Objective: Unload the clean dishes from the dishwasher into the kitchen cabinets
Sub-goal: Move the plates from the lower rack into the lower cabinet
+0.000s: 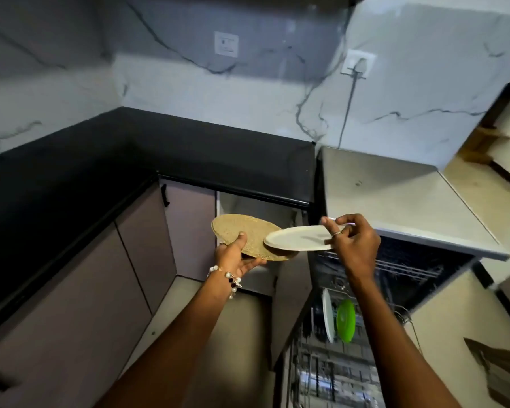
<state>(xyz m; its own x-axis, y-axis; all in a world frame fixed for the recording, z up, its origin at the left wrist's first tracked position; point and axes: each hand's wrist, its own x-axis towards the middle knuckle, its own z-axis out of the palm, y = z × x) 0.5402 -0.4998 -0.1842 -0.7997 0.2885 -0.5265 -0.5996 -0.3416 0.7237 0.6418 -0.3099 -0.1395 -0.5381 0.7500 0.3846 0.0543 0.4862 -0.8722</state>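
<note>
My left hand (237, 256) holds a speckled tan plate (245, 232) by its near rim, roughly level, in front of an open lower cabinet (256, 206). My right hand (352, 241) pinches the right rim of a white plate (298, 238), whose left edge overlaps the tan plate from above. Below my right arm, the dishwasher's pulled-out lower rack (330, 369) still carries a white plate (328, 315) and a green plate (345, 320), both standing on edge. The upper rack (401, 267) shows inside the dishwasher opening.
A black L-shaped countertop (189, 148) runs along the left and back over mauve cabinet doors (86, 290). The dishwasher's pale top (395, 195) lies at the right. Marble-patterned wall tiles carry two sockets (226, 44). A beige floor shows between cabinets and dishwasher.
</note>
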